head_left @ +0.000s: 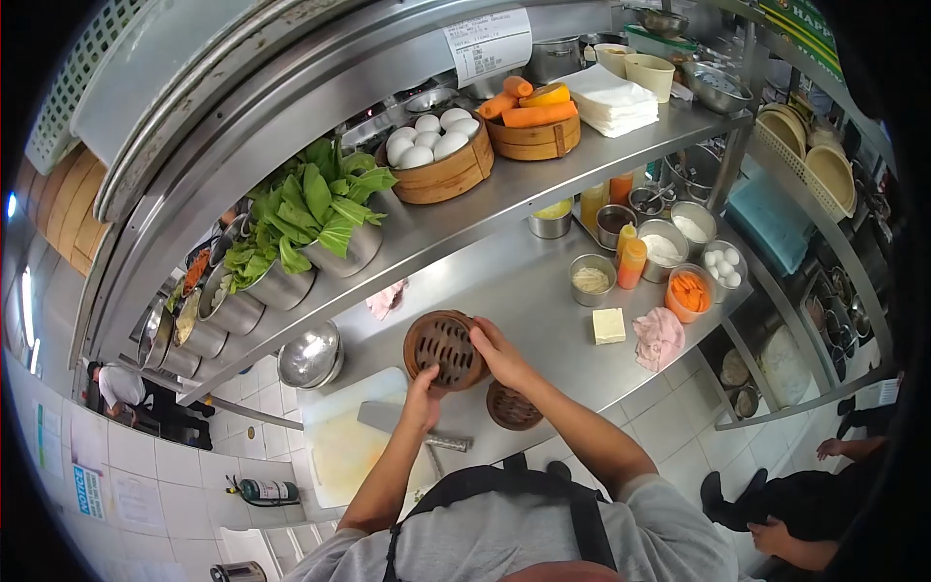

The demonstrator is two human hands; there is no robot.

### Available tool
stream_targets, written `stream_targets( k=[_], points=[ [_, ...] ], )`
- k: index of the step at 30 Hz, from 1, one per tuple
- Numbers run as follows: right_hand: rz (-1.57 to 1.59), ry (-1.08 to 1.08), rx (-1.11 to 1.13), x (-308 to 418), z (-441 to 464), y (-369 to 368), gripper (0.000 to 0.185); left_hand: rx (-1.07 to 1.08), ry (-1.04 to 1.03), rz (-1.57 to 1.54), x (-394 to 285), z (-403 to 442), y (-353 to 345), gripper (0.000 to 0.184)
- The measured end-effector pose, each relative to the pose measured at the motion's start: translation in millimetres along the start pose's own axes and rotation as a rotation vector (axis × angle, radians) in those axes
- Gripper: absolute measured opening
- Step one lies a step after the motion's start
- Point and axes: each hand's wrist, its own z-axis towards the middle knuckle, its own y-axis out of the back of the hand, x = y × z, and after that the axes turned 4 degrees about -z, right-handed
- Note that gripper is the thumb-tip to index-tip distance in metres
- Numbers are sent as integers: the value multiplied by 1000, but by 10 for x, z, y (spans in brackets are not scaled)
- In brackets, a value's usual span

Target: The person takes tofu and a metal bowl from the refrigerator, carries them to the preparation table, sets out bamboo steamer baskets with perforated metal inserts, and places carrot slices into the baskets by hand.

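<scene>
Gripping a round bamboo steamer basket [445, 351] between them, both hands are clamped on its rim: the left hand [424, 400] at about 7 o'clock, its thumb over the slotted base, and the right hand [497, 355] at about 2 o'clock. The basket is tipped so that its slots face up toward the head camera. So far, the handling seems to be at an early stage: the basket is in hand, and its slots show with no food over them. Whether it is one layer or two, I cannot tell.

From it, a second steamer basket [514, 404] sits at 4 o'clock on the steel counter [538, 291], partly behind the right forearm and in neither hand. At 7 o'clock, a cleaver [396, 419] lies by a stained cutting board [339, 461], with no hand on it; the stains suggest that some cutting is done. A pale yellow block [609, 326] stands uncut at 3 o'clock. How much remains, the view does not show.
</scene>
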Motion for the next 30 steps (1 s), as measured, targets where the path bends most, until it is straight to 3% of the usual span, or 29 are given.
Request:
stream_targets(
  k=[3,5,8,10,12,14,17,19,20,21,22,24,30],
  points=[
    [110,-71,37,-473,468,-148,87,-112,91,37,214,393,374,64],
    [144,-394,393,-507,534,-84,96,-182,159,25,287,452,463,68],
    [12,-291,419,-542,582,-71,100,-282,204,209,284,512,464,76],
    [53,-303,441,-413,592,-5,89,-145,82,258,177,548,383,81],
    [184,-146,68,-452,624,-2,74,-66,25,211,64,656,82,82],
    [302,-122,-119,-276,631,255,66,15,-34,167,-65,756,-314,83],
    [391,-144,-217,-489,666,749,66,56,-58,301,-8,882,-570,82],
    [373,-135,-258,-819,691,951,66,131,-203,973,253,1054,-378,83],
    [307,-182,-349,-1057,701,1004,64,126,-203,973,338,932,-406,83],
    [240,-228,-441,-1209,693,1038,61,78,-159,1305,442,731,-451,84],
    [240,-230,-439,-1280,659,1060,61,26,-106,1636,551,564,-454,84],
    [-342,-447,-471,-1364,611,1075,60,33,-154,1689,830,398,-288,81],
    [-465,-444,-417,-1230,420,812,58,166,-355,1785,889,247,37,87]
  ],
)
